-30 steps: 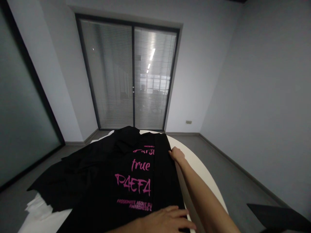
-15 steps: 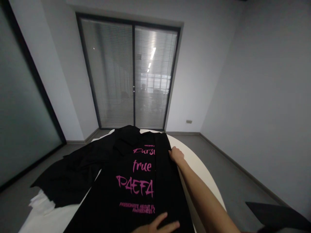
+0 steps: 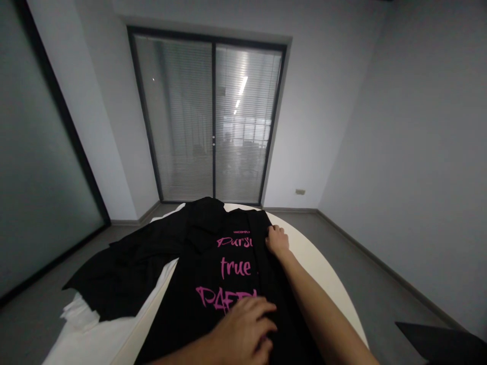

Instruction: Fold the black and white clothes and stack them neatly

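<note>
A black T-shirt point(image 3: 201, 263) with pink lettering lies on the round white table point(image 3: 323, 268), its right side folded over part of the print. At the shirt's right edge, below the neck end, my right hand point(image 3: 278, 240) is closed on the fabric with curled fingers. My left hand point(image 3: 247, 327) is over the lower lettering, palm down with fingers apart and slightly bent, holding nothing. It covers part of the large pink word. Whether its fingertips touch the cloth I cannot tell.
More black clothing point(image 3: 125, 268) hangs over the table's left side, above white fabric point(image 3: 83, 334). Behind the table stands a glass partition with blinds point(image 3: 182, 126). A dark flat object point(image 3: 437, 339) is at lower right.
My left hand has moved up from the bottom edge of the view onto the lettering. My right hand stays at the shirt's right edge. The view has shifted slightly.
</note>
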`<state>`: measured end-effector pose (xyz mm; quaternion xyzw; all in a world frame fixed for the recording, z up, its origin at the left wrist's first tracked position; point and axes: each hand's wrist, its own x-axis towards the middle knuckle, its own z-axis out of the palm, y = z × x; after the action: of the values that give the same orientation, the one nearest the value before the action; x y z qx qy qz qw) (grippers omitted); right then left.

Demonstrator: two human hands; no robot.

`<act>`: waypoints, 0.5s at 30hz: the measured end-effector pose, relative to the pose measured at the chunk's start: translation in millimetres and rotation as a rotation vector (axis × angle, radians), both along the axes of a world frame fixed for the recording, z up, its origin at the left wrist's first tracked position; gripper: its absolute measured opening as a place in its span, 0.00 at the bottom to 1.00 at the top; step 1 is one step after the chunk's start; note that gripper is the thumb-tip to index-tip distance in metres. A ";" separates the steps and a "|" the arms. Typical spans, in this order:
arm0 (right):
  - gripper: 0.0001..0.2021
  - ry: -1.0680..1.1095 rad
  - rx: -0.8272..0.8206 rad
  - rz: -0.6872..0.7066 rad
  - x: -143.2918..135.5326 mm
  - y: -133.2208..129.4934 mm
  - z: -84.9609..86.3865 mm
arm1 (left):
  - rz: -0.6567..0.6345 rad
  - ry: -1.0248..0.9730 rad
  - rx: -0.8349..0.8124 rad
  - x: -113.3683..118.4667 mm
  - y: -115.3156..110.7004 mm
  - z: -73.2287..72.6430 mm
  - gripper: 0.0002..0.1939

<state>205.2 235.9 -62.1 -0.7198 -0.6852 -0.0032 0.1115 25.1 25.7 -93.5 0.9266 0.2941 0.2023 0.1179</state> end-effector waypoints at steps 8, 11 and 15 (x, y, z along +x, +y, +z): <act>0.20 0.048 0.069 0.136 -26.7 2.1 -17.7 | 0.697 0.093 0.153 -119.8 115.0 25.2 0.32; 0.21 0.094 0.085 0.155 -25.8 -0.4 -29.0 | 0.787 -0.134 0.052 -146.9 133.1 12.5 0.25; 0.22 0.156 0.104 0.186 -21.4 -0.1 -35.5 | 0.900 -0.456 -0.056 -166.7 145.6 3.5 0.10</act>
<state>183.8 235.7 -97.6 -0.6444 -0.7371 0.0275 0.2016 -141.7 171.3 -89.9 0.6365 0.6366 0.4226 0.1049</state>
